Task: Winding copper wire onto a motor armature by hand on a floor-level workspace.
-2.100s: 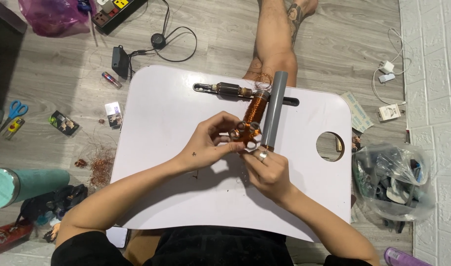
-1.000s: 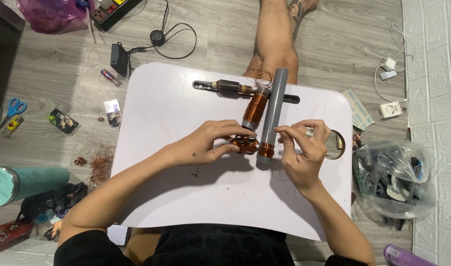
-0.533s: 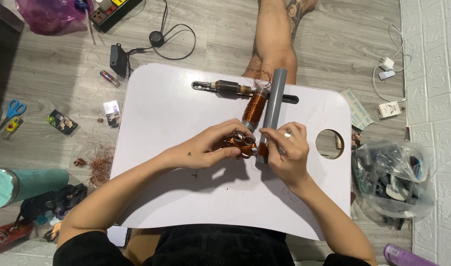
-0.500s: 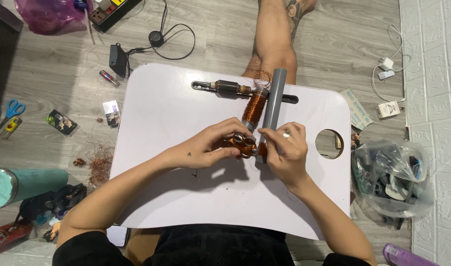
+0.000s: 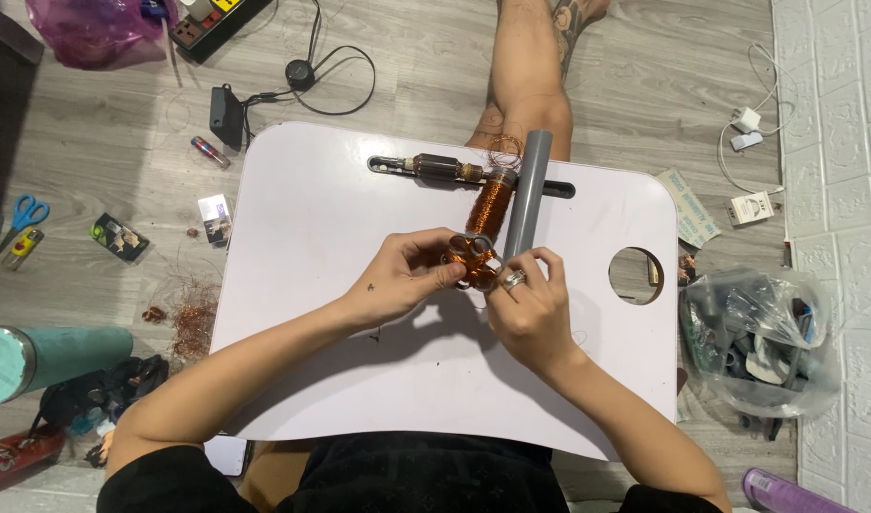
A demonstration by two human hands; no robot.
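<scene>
Head view, looking straight down at my lap desk. A small copper-wound part (image 5: 473, 258) sits pinched between both my hands near the middle of the white lap desk (image 5: 312, 237), raised just off the surface so I can turn it. My left hand (image 5: 397, 280) grasps it from the left side, thumb and fingers closed around the windings to steady it. My right hand (image 5: 530, 304), a ring on one finger, closes on it from the right with the fingertips; whether a fine wire also runs between these fingers I cannot tell at this size.

Just beyond the part, a copper coil cylinder (image 5: 492, 204) and a grey plastic tube (image 5: 526, 195) lie side by side, pointing away from me, within easy reach of the right hand. Across their far ends lies a dark motor armature (image 5: 435, 169) on its shaft, parked clear of my working spot.

Well apart, on the floor: loose copper wire scraps (image 5: 193, 318) to the left of the desk, blue-handled scissors (image 5: 22, 214) farther left, and a clear bag of parts (image 5: 754, 347) to the right.
</scene>
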